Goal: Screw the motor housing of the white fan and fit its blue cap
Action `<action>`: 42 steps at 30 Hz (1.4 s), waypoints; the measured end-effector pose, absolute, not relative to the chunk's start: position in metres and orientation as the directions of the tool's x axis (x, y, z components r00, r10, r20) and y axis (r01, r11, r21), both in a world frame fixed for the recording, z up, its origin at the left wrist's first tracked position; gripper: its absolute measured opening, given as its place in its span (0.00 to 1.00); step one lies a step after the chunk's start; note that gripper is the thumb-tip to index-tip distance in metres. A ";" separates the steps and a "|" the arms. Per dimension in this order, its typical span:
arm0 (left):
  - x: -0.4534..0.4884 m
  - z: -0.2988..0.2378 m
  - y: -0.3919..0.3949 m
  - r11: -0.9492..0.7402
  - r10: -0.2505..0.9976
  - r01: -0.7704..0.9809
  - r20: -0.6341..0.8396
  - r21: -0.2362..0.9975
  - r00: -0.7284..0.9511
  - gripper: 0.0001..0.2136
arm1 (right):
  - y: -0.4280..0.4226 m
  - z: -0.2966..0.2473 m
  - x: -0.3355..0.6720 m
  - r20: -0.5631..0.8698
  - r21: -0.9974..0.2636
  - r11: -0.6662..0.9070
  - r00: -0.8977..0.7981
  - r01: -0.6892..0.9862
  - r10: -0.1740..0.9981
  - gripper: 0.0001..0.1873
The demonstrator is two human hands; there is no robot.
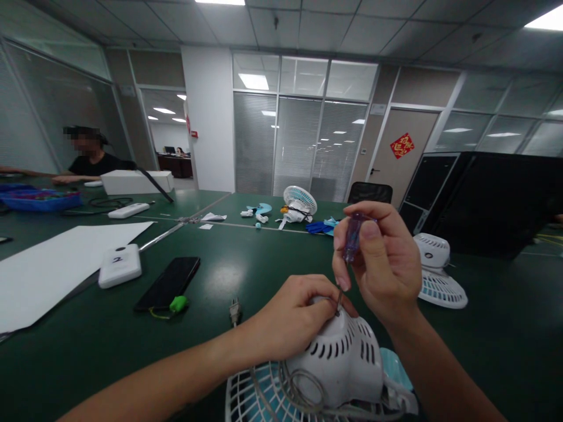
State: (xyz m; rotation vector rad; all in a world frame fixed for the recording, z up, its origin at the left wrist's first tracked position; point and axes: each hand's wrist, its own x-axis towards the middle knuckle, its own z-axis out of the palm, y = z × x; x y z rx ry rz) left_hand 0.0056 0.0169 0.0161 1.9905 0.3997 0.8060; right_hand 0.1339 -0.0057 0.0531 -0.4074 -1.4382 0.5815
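My right hand [382, 258] grips a screwdriver [353, 237] by its purple see-through handle. The shaft points down, its tip at the top of a white fan's motor housing [341, 363]. My left hand [299, 316] is closed over that housing, thumb and fingertips beside the shaft; a small screw there cannot be made out. The fan lies with its white grille [250, 395] facing down and light blue blades showing through. A grey cord [308, 387] is looped around the back of the fan, and its plug [234, 312] lies on the table to the left.
A black phone [169, 282] with a green charm, a white box marked 2 [120, 265] and white paper [57, 264] lie left. Another white fan [440, 281] stands right. Farther back are a fan [299, 204], loose parts [259, 211] and blue gloves [321, 226]. A person [90, 155] sits far left.
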 end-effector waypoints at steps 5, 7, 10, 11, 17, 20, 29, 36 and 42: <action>0.007 0.013 0.018 -0.515 0.569 -0.040 0.376 0.856 0.731 0.12 | -0.011 0.050 0.132 0.853 -0.519 0.849 0.000 -0.101 0.522 0.06; 0.007 0.013 0.018 -0.506 0.577 -0.055 0.385 0.861 0.720 0.10 | -0.016 0.047 0.132 0.891 -0.452 0.892 -0.048 -0.021 0.451 0.09; 0.006 0.015 0.016 -0.512 0.571 -0.073 0.403 0.856 0.715 0.09 | -0.022 0.044 0.132 0.913 -0.369 0.921 -0.134 0.127 0.384 0.13; 0.006 0.016 0.016 -0.517 0.567 -0.072 0.404 0.853 0.718 0.09 | -0.023 0.044 0.132 0.916 -0.348 0.925 -0.153 0.153 0.370 0.14; 0.008 0.015 0.016 -0.502 0.565 -0.105 0.418 0.859 0.711 0.12 | -0.019 0.050 0.137 0.947 -0.207 0.946 -0.193 0.250 0.258 0.18; 0.008 0.012 0.017 -0.513 0.564 -0.088 0.412 0.854 0.715 0.11 | -0.019 0.055 0.141 0.944 -0.110 0.942 -0.265 0.316 0.199 0.19; 0.006 0.014 0.016 -0.562 0.572 -0.017 0.404 0.827 0.714 0.13 | -0.016 0.061 0.148 0.936 -0.267 0.802 -0.053 0.535 0.348 0.10; 0.005 0.015 0.012 -0.583 0.561 -0.001 0.404 0.812 0.722 0.16 | -0.016 0.062 0.154 0.919 -0.300 0.765 -0.042 0.569 0.392 0.11; 0.005 0.016 0.012 -0.611 0.480 -0.100 0.468 0.785 0.743 0.12 | -0.024 0.069 0.156 0.857 -0.256 0.797 -0.253 0.547 0.449 0.17</action>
